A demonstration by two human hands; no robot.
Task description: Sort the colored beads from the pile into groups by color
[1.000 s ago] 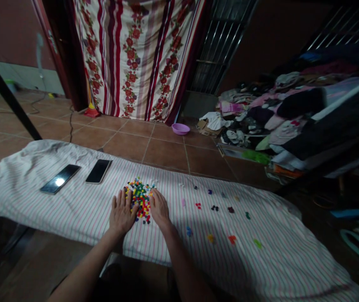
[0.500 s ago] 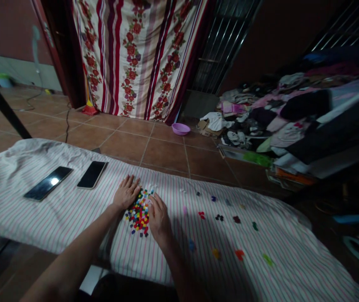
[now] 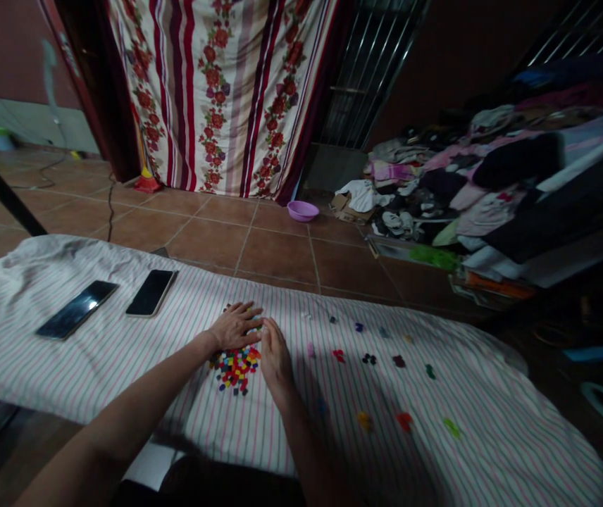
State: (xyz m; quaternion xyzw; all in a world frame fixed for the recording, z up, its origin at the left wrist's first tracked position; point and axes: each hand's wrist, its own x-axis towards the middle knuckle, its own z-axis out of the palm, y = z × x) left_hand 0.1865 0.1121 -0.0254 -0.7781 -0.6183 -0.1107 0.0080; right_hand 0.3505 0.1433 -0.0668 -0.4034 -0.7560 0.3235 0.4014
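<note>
A mixed pile of small coloured cubes [image 3: 235,366] lies on the striped cloth [image 3: 185,282]. My left hand [image 3: 235,327] rests flat over the far part of the pile, fingers spread, hiding some of the cubes. Along the pile's right side my right hand [image 3: 276,355] stands on its edge with the fingers stretched out, close to the left fingertips. Neither hand visibly grips anything. To the right sit small groups sorted by colour, among them red pieces [image 3: 338,355], black pieces [image 3: 369,359], yellow pieces [image 3: 363,421], orange pieces [image 3: 403,421] and lime green pieces [image 3: 451,427].
Two phones lie on the cloth at the left, one dark phone [image 3: 77,310] and one pale-edged phone [image 3: 151,293]. Beyond the cloth are a tiled floor, a purple basin [image 3: 302,210] and a flowered curtain [image 3: 217,98]. A heap of clothes [image 3: 439,176] fills the back right.
My left hand has slid right from the pile's left edge onto its far part, covering cubes there. My right hand has shifted slightly right and turned more onto its edge.
</note>
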